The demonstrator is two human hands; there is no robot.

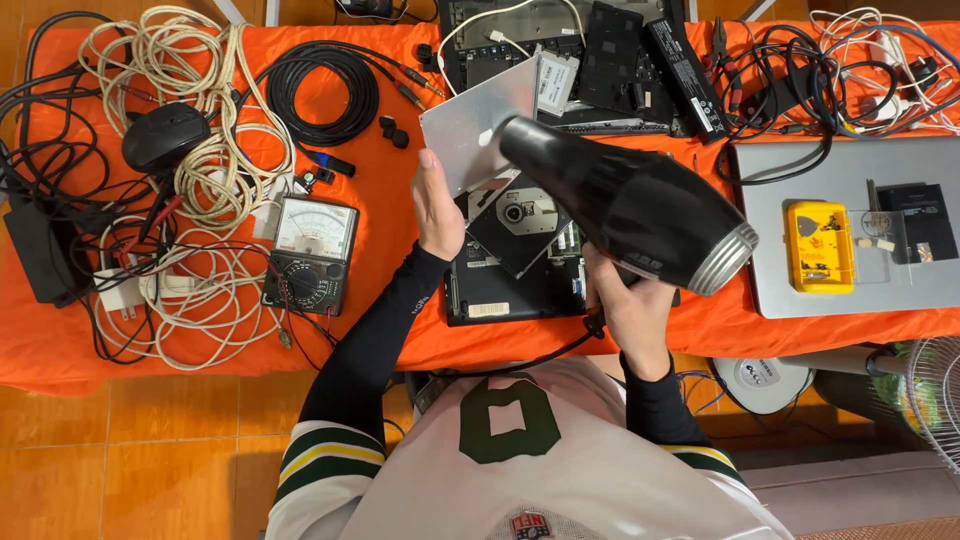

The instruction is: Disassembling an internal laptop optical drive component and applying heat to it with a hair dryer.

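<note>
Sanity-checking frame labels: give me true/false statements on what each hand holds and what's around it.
1. The right hand holds a black hair dryer. True.
2. The left hand holds a screwdriver. False: it holds a flat silver metal plate.
3. The dryer's nozzle points at the plate. True.
4. The analog multimeter lies to the right of the hands. False: it lies on the left, among white cables.
5. A yellow box sits on the closed silver laptop. True.
6. The table cover is blue. False: orange.
</note>
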